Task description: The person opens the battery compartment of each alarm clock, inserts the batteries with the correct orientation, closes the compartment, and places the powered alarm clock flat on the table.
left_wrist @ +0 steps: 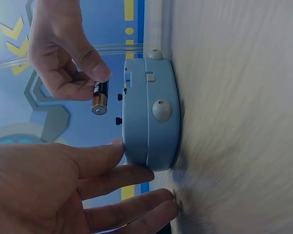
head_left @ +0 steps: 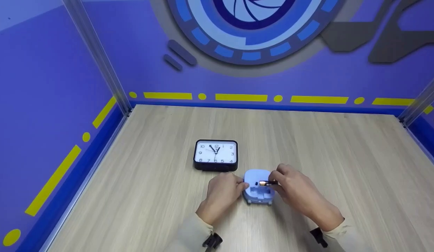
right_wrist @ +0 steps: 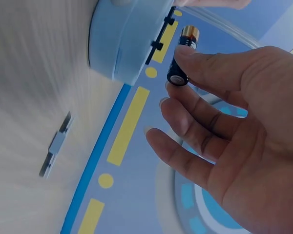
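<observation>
A small light-blue alarm clock (head_left: pixel 253 176) lies on its face, its back turned up with the battery compartment (head_left: pixel 260 192) uncovered. My left hand (head_left: pixel 222 189) pinches its left edge, thumb on the back and index finger against the side, as the left wrist view shows. Above the compartment, my right hand (head_left: pixel 295 185) holds a black and gold battery (right_wrist: pixel 183 56) between thumb and fingers, apart from the clock. Two black knobs (left_wrist: pixel 119 121) stick out of the clock's back, and small round feet (left_wrist: pixel 161 111) sit along its side.
Behind my left hand lies a black rectangular clock (head_left: pixel 215 152), its white dial facing up. In the right wrist view a small flat piece (right_wrist: pixel 56 145) rests on the wooden table (head_left: pixel 147 175). Blue printed walls (head_left: pixel 237 84) border the table.
</observation>
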